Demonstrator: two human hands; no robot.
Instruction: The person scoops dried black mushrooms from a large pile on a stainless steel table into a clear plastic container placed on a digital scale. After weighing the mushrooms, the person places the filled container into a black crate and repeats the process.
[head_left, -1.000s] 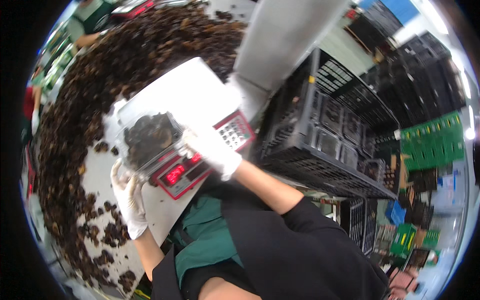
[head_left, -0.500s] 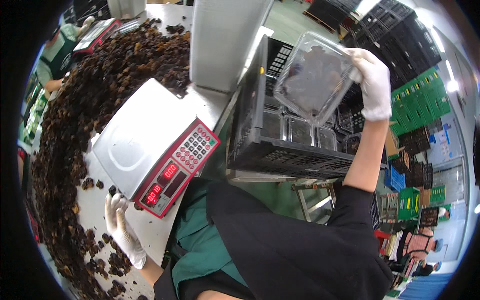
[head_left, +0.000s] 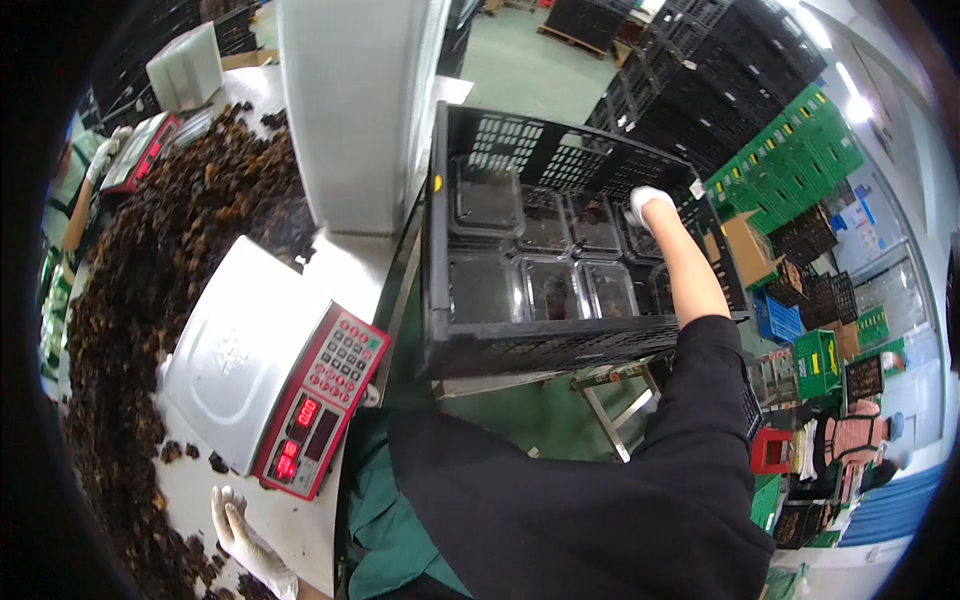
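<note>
My gloved right hand (head_left: 650,208) reaches into the back right of the black crate (head_left: 520,338) over a clear lidded container (head_left: 645,250); its fingers are mostly hidden. More clear containers (head_left: 488,195) with dark contents sit in rows in the crate. My gloved left hand (head_left: 240,530) hangs just below the red-and-silver scale (head_left: 235,370) at the edge of the steel table (head_left: 300,540), fingers loosely bent and apart, holding nothing. A heap of dark brown, crinkled pieces (head_left: 160,250) spreads along the table left of and behind the scale.
A pale upright panel (head_left: 340,110) stands behind the scale. A co-worker's arm (head_left: 82,205) is by another scale (head_left: 135,150) at far left. Stacked black crates (head_left: 700,80) and green crates (head_left: 780,160) stand beyond my crate. Another person (head_left: 850,445) is at far right.
The filled container left the scale in my right hand, which then went down into the crate. My left hand let go and dropped lower. The view swung toward the crate.
</note>
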